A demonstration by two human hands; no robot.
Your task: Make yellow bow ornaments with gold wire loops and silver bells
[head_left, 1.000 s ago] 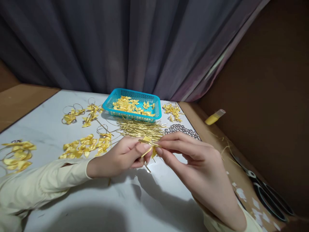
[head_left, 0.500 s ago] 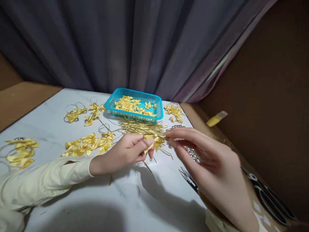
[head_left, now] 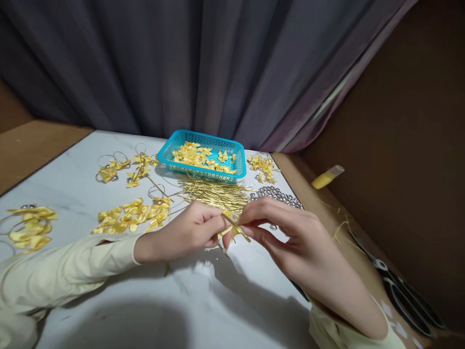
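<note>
Left hand (head_left: pixel 185 235): thumb and forefinger are pressed together on a small yellow ribbon bow (head_left: pixel 224 232).
Right hand (head_left: pixel 294 237): fingertips are pinched on a gold wire tie (head_left: pixel 237 226), which lies slantwise across the bow's middle.
Where the bow is: in the air just above the white table (head_left: pixel 127 295), between the two hands and nearer the person than the heap of ties.
Heap of gold ties (head_left: pixel 214 191): lies loose on the table, just in front of the blue basket (head_left: pixel 203 173).
Basket: it holds more yellow bows (too tangled to count).
Silver bells (head_left: pixel 276 194): clustered beside the heap, just beyond the right hand's knuckles.
Loose bows (head_left: pixel 127 218): lie in a row left of the left hand.
Bows on wire rings (head_left: pixel 119 167): lie further back, left of the basket.
Scissors (head_left: pixel 403 295): lie on the brown ledge at the right, well apart from the hands.
Yellow tube (head_left: pixel 325 177): lies on the same ledge, further back.
</note>
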